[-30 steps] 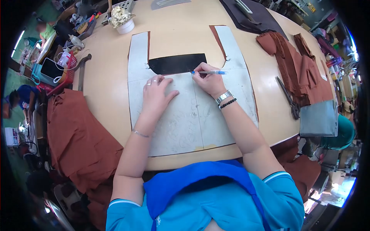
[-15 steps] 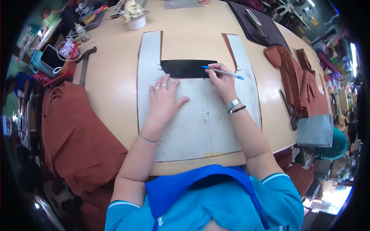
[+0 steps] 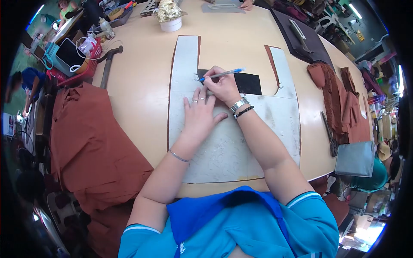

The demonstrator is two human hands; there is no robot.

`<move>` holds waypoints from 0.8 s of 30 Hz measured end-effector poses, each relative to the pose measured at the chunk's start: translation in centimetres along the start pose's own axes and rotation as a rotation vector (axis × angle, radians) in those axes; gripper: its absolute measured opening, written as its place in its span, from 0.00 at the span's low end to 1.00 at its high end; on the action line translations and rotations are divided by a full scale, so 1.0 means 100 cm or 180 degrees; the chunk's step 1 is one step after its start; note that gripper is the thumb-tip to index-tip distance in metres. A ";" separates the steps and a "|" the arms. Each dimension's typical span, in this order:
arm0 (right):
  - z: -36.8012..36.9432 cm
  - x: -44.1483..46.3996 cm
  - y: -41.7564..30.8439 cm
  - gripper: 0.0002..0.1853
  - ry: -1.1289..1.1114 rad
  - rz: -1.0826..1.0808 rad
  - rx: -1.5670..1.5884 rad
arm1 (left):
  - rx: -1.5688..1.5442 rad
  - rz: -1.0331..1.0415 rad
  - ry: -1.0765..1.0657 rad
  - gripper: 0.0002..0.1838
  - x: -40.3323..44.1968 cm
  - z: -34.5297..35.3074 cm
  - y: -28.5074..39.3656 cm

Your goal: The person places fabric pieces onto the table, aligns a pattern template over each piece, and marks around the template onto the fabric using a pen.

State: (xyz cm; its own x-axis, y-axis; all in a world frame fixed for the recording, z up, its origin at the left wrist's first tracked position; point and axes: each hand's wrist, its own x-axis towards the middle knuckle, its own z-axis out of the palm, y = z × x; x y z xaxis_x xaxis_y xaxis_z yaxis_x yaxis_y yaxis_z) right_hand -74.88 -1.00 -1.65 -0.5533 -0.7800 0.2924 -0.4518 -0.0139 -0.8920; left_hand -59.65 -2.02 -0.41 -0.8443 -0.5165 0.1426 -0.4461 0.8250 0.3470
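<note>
A pale U-shaped pattern board point(image 3: 215, 159) lies on the table over reddish-brown fabric point(image 3: 172, 77), whose edges show along its sides. My right hand point(image 3: 223, 87) pinches a blue-and-clear pen point(image 3: 228, 73), its tip at the left inner corner of the board's notch. Beside it, my left hand point(image 3: 201, 114) rests flat on the board with fingers spread and holds nothing. A black piece point(image 3: 249, 84) shows in the notch, partly hidden behind my right hand.
Brown fabric point(image 3: 94, 142) hangs over the table's left edge, near a hammer point(image 3: 109, 64) and red basket point(image 3: 92, 64). Scissors point(image 3: 330, 137) and more brown cloth point(image 3: 340, 103) lie right. A potted plant point(image 3: 171, 23) stands behind; another person's hand point(image 3: 246, 4) shows at the far edge.
My right hand with the pen has moved left across the notch, from the board's centre line to the left inner corner. My left hand stays flat on the board. The view has shifted.
</note>
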 end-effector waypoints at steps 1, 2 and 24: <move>0.001 0.000 0.001 0.07 -0.0017 -0.0033 0.0001 | -0.0005 0.0001 -0.0016 0.41 0.000 -0.001 0.000; 0.002 0.001 0.003 0.07 -0.0029 -0.0066 0.0005 | -0.0004 0.0006 -0.0034 0.41 0.000 -0.001 0.000; -0.004 0.001 0.006 0.09 0.0250 0.0263 0.0624 | -0.0079 0.0045 -0.0118 0.37 0.000 -0.001 0.003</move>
State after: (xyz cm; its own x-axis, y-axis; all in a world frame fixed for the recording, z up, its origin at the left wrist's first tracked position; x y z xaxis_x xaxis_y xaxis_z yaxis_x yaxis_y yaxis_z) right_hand -75.50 -0.79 -1.98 -0.6390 -0.7325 0.2346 -0.2622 -0.0792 -0.9618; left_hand -59.76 -1.77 -0.17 -0.8611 -0.4957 0.1132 -0.4270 0.8259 0.3681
